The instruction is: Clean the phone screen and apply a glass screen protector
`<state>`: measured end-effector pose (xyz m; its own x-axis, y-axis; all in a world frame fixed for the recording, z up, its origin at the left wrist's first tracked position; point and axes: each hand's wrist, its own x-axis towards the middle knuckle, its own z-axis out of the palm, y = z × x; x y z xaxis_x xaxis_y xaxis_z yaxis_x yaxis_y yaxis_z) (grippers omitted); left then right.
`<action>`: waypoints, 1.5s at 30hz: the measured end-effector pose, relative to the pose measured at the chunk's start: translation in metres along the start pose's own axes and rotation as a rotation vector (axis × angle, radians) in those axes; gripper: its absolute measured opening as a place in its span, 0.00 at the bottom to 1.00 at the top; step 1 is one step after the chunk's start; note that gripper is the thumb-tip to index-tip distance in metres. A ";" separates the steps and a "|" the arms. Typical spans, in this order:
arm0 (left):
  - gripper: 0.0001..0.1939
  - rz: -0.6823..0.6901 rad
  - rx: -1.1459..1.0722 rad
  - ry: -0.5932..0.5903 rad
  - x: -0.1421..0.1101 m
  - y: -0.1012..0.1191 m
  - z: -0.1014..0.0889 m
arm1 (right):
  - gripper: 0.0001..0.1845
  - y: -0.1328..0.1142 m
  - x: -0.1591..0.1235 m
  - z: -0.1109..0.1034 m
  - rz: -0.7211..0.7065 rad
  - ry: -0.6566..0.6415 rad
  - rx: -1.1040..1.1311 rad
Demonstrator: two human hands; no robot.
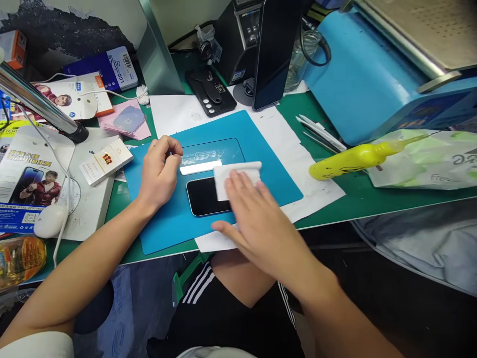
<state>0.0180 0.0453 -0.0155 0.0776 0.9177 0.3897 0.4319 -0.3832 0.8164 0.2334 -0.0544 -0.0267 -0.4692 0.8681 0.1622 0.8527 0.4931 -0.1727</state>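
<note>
Our left hand (160, 171) rests curled in a loose fist on the blue mat (164, 228), just left of the phone (204, 197). Our right hand (253, 214), fingers flat together, presses a white cloth (234, 176) onto the phone's right half.

Right hand (250, 215): flat, fingers pressing a white cloth (236, 176) onto the phone.
Phone (207, 196): dark screen up, lying on the blue mat (164, 223).
Left hand (160, 170): loosely curled on the mat, beside the phone's left end; it may pinch something small.
Silver strip (200, 167): just above the phone.
Yellow bottle (352, 159): lying on the green table (372, 196), well right.
</note>
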 end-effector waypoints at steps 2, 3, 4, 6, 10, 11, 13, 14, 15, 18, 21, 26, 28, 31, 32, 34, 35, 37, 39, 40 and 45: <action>0.07 -0.001 -0.006 0.005 0.000 -0.001 0.000 | 0.49 -0.019 0.009 0.002 -0.064 0.001 0.015; 0.07 0.001 -0.010 0.006 0.001 -0.001 0.000 | 0.49 -0.027 0.011 0.002 -0.099 -0.007 0.023; 0.07 0.003 -0.014 0.007 0.001 -0.001 0.000 | 0.48 -0.033 0.010 0.002 -0.130 -0.014 0.033; 0.07 0.007 -0.018 0.008 0.001 -0.001 0.000 | 0.46 -0.033 0.003 0.000 -0.166 -0.027 0.046; 0.08 0.004 -0.006 -0.006 0.000 0.001 0.001 | 0.45 0.001 -0.020 -0.004 -0.077 0.001 0.000; 0.08 0.006 0.000 -0.011 0.000 0.001 0.001 | 0.43 0.009 -0.023 -0.005 -0.036 0.022 -0.014; 0.08 0.009 0.010 -0.014 0.000 0.001 0.001 | 0.37 0.017 -0.026 -0.005 0.008 0.076 -0.021; 0.08 0.009 0.013 -0.011 0.000 0.001 0.001 | 0.32 0.017 -0.025 -0.005 -0.003 0.104 -0.012; 0.08 0.007 0.017 -0.010 0.000 0.001 0.001 | 0.28 0.016 -0.025 -0.005 -0.030 0.132 0.002; 0.08 0.009 0.030 -0.009 -0.001 0.000 0.000 | 0.20 0.011 -0.021 -0.006 -0.129 0.217 0.050; 0.08 0.017 0.036 -0.007 -0.001 0.000 0.000 | 0.16 0.014 -0.018 -0.007 -0.194 0.293 0.076; 0.09 0.003 0.026 0.001 0.000 0.001 0.000 | 0.12 0.023 -0.010 -0.019 -0.164 0.316 0.209; 0.08 0.000 0.030 -0.003 0.000 0.001 0.000 | 0.13 0.025 0.000 -0.027 -0.101 0.291 0.341; 0.08 -0.007 0.022 0.001 0.000 0.001 0.000 | 0.13 0.033 0.022 -0.036 -0.023 0.213 0.465; 0.08 -0.011 0.016 0.005 0.000 0.000 -0.001 | 0.13 0.037 0.029 -0.038 -0.012 0.182 0.462; 0.08 -0.019 0.003 0.011 0.001 0.000 -0.001 | 0.15 0.045 0.038 -0.039 -0.001 0.163 0.407; 0.08 -0.021 -0.003 0.012 0.001 0.000 -0.001 | 0.15 0.047 0.039 -0.039 0.002 0.185 0.371; 0.08 -0.022 -0.011 0.012 0.000 0.001 -0.001 | 0.15 0.046 0.033 -0.038 0.013 0.285 0.311; 0.08 -0.022 -0.010 0.007 0.000 0.001 0.000 | 0.15 0.037 0.021 -0.036 -0.020 0.373 0.269; 0.08 -0.020 -0.008 0.005 0.000 0.001 0.000 | 0.15 0.030 0.014 -0.034 -0.060 0.387 0.250; 0.07 -0.020 0.006 0.003 0.001 0.002 0.000 | 0.34 -0.006 -0.004 -0.011 -0.185 0.153 0.095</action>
<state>0.0184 0.0454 -0.0135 0.0665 0.9247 0.3748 0.4387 -0.3645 0.8214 0.2332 -0.0616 -0.0156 -0.5690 0.7471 0.3437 0.7264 0.6525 -0.2157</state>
